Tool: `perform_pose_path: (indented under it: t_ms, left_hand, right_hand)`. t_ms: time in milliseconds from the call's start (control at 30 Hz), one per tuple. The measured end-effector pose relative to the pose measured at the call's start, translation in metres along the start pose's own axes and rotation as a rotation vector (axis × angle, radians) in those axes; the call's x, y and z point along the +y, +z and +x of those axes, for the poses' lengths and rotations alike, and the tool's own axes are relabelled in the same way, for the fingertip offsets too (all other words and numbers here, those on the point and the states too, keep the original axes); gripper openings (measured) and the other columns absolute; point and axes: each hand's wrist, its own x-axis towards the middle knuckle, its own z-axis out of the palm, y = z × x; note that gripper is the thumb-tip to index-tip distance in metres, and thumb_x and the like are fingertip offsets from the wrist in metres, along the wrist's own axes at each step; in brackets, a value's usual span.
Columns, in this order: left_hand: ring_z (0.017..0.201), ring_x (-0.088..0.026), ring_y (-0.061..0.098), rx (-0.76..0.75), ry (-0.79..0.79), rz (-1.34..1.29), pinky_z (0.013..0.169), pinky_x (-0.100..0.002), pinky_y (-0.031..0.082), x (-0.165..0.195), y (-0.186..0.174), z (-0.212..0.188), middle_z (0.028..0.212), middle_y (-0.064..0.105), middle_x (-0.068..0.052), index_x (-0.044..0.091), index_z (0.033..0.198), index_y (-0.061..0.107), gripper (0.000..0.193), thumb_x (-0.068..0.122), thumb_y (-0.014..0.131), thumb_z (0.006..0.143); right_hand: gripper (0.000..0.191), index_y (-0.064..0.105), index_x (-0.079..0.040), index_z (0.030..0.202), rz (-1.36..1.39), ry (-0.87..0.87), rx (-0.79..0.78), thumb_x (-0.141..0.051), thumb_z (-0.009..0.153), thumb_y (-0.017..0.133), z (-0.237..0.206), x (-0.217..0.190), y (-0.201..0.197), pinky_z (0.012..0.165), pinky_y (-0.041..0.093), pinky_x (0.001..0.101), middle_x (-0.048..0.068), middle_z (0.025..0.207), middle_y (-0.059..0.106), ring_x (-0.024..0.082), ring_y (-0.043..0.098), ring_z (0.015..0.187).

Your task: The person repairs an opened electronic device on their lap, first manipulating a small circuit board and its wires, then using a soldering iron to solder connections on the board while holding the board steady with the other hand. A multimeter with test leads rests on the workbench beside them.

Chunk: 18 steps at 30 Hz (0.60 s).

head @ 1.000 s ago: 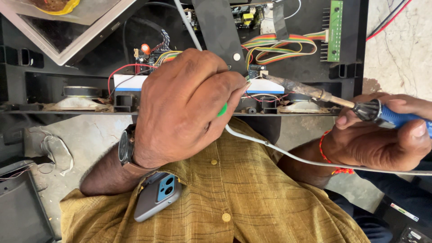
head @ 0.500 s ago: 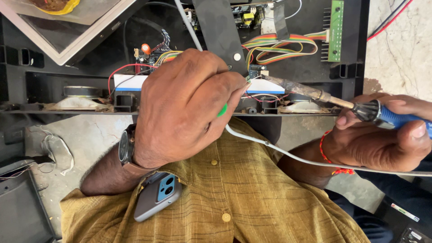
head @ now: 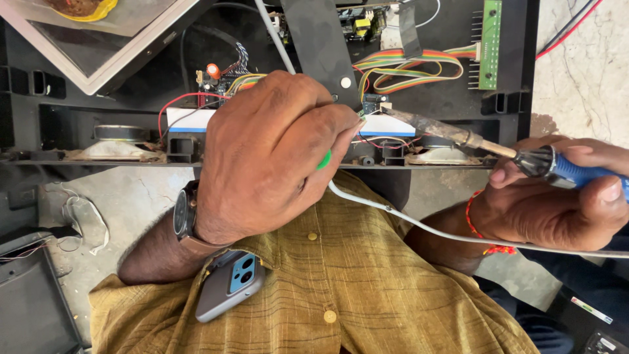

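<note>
Electronics are sitting inside the open black casing (head: 517, 59): a green circuit board (head: 489, 42), a rainbow ribbon cable (head: 419, 62) and a small board with red wires (head: 219, 82). The shirt pocket (head: 262, 262) is holding a phone (head: 229, 285), half sticking out. The left hand (head: 268, 157) is clenching around a small green thing (head: 324, 159), mostly hidden by the fingers. The right hand (head: 557, 196) is gripping the blue handle of the soldering iron (head: 458, 134), its tip reaching the casing beside the left fingers; its cord is cut off at the right edge
</note>
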Motion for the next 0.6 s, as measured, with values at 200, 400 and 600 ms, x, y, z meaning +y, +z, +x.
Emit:
perform_pose_path:
  t_ms: [200, 400, 600]
  left_hand:
    - [0.089, -0.026, 0.062, 0.002, 0.007, -0.006, 0.067, -0.037, 0.047, -0.0015, 0.0003, -0.0006, 0.1, 0.058, -0.009, 0.001, 0.11, 0.063, 0.025, 0.003, 0.085, 0.098]
    - [0.088, -0.025, 0.062, -0.004, 0.0, -0.001, 0.066, -0.037, 0.047, -0.0011, 0.0003, -0.0011, 0.1, 0.057, -0.008, 0.001, 0.11, 0.063, 0.025, 0.003, 0.085, 0.098]
    - [0.088, -0.026, 0.062, -0.009, -0.005, 0.006, 0.067, -0.038, 0.047, -0.0009, 0.0003, -0.0009, 0.1, 0.058, -0.008, 0.002, 0.11, 0.063, 0.025, 0.004, 0.085, 0.097]
  right_hand:
    - [0.037, 0.05, 0.01, 0.107, -0.004, -0.011, 0.02, -0.027, 0.111, 0.049, -0.0004, 0.0006, -0.0004, 0.045, 0.044, 0.0445, 0.026, 0.078, 0.052, 0.037, 0.05, 0.043]
    - [0.037, 0.051, 0.01, 0.107, 0.01, -0.004, 0.01, -0.027, 0.11, 0.049, 0.0002, 0.0012, 0.0002, 0.046, 0.044, 0.0444, 0.026, 0.077, 0.051, 0.036, 0.049, 0.042]
    - [0.037, 0.051, 0.009, 0.106, -0.008, -0.009, -0.005, -0.028, 0.11, 0.049, 0.0009, 0.0007, -0.0012, 0.046, 0.045, 0.0446, 0.026, 0.076, 0.052, 0.036, 0.049, 0.042]
